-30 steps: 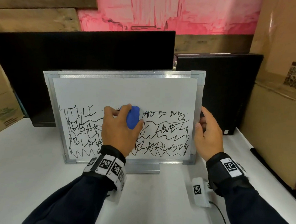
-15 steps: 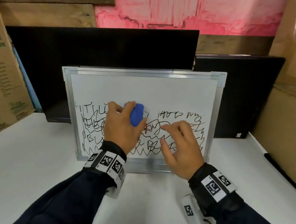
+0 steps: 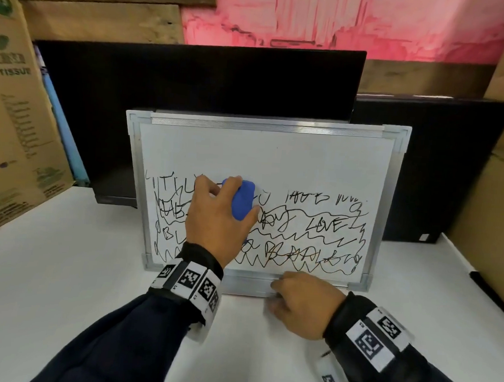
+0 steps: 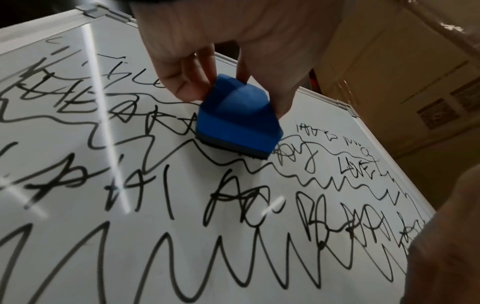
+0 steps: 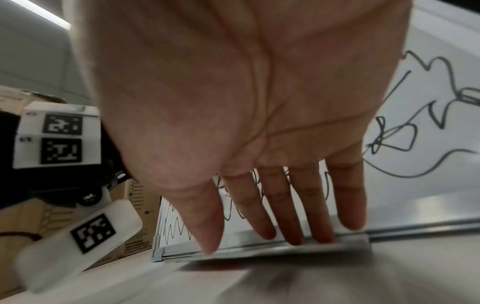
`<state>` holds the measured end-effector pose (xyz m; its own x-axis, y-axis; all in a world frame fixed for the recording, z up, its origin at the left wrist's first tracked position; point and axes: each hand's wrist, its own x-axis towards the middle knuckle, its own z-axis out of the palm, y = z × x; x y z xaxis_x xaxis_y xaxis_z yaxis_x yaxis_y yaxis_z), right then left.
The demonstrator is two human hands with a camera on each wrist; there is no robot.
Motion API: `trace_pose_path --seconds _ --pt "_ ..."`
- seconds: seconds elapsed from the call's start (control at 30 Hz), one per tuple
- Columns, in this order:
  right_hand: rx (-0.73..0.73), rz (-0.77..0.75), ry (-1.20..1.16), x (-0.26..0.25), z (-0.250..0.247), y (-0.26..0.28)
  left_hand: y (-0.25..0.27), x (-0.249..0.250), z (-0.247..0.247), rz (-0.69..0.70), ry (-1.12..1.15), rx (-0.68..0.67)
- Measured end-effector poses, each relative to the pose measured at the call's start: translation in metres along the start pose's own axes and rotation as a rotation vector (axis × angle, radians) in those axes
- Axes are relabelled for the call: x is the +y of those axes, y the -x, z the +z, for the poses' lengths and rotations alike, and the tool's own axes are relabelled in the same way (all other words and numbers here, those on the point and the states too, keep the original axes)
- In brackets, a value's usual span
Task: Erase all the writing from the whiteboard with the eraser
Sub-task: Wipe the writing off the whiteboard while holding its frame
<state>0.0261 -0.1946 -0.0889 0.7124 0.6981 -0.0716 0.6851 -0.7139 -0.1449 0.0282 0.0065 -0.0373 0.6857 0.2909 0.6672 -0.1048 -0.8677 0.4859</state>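
The left hand (image 3: 213,218) grips the blue eraser (image 3: 242,200) against the upright whiteboard (image 3: 264,162), hiding some black writing (image 3: 325,225). The right hand (image 3: 300,304) lies with straight fingers (image 5: 280,216) on the near frame edge, holding nothing.

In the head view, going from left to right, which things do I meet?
Brown cardboard box → left hand → blue eraser it grips → right hand → right metal frame edge of the whiteboard
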Motion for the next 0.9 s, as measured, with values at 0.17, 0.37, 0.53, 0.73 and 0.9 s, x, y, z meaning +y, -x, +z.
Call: trace_pose_path --seconds 0.17,0.37,0.53,0.73,0.9 --pt "-0.082 0.019 -0.002 0.006 0.003 0.0 0.003 0.0 -0.002 0.013 -0.028 -0.058" --pt "-0.111 0.024 -0.005 0.004 0.0 0.001 0.001 -0.003 -0.006 -0.022 -0.02 -0.005" --pt "-0.107 0.019 0.01 0.004 0.0 0.0 0.005 -0.011 -0.009 -0.036 -0.037 -0.018" --pt "-0.109 0.027 0.062 -0.001 -0.001 -0.004 0.004 -0.023 -0.018 -0.05 -0.035 0.004" --pt "-0.125 0.051 0.087 -0.008 -0.005 -0.007 0.001 -0.03 -0.024 -0.105 -0.028 0.036"
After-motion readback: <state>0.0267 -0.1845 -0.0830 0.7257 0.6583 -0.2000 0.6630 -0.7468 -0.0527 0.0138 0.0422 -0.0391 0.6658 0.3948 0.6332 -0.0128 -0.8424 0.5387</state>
